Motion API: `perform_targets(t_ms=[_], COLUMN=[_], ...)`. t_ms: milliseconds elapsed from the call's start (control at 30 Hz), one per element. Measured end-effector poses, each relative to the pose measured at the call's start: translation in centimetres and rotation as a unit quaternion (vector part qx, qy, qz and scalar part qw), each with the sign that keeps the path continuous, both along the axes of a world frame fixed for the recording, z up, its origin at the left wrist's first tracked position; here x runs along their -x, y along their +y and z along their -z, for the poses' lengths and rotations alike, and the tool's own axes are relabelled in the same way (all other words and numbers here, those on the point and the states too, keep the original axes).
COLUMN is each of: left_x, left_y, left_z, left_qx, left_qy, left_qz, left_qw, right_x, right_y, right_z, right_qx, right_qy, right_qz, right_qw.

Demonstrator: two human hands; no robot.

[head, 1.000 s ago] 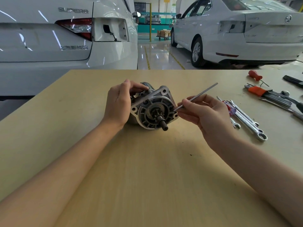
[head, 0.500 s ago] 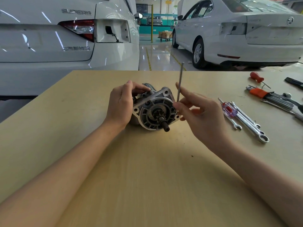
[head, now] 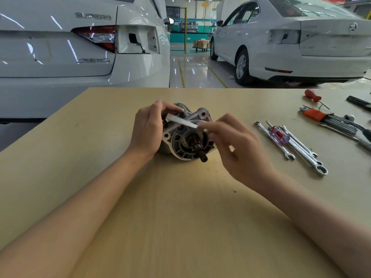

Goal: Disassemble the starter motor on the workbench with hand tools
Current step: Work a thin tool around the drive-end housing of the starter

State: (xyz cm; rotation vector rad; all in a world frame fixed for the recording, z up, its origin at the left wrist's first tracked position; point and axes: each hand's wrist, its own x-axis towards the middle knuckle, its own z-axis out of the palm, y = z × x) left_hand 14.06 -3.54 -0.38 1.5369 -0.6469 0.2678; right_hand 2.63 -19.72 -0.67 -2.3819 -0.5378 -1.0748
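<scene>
Grey cast-metal starter motor [head: 187, 137], gripped by left hand [head: 148, 129]; right hand [head: 234, 145] pinches a blurred long bolt [head: 181, 121].

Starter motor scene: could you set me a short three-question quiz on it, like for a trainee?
1. True or false: the left hand grips the starter motor on the bench.
2. What does the right hand pinch? A) a wrench B) a thin metal rod C) a hammer
3. On which side of the motor do the wrenches lie?

Key: 1 true. 2 B, the rod, blurred, lying across the motor's top. 3 The right, beside a screwdriver.
</scene>
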Motion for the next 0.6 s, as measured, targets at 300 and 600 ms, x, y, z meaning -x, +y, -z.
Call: perform_targets(t_ms=[300, 600], left_x=[-0.1, 0.0], left_y=[-0.1, -0.1], left_z=[0.0, 0.0], left_qx=[0.005, 0.001], left_qy=[0.003, -0.002], left_qz=[-0.001, -0.004], left_qw=[1.0, 1.0], right_x=[-0.2, -0.2], right_y=[-0.8, 0.0], right_z=[-1.1, -0.6], right_qx=[-0.641, -0.667], right_qy=[0.208, 0.247], right_qz=[-0.059, -0.099], right_qw=[0.737, 0.696])
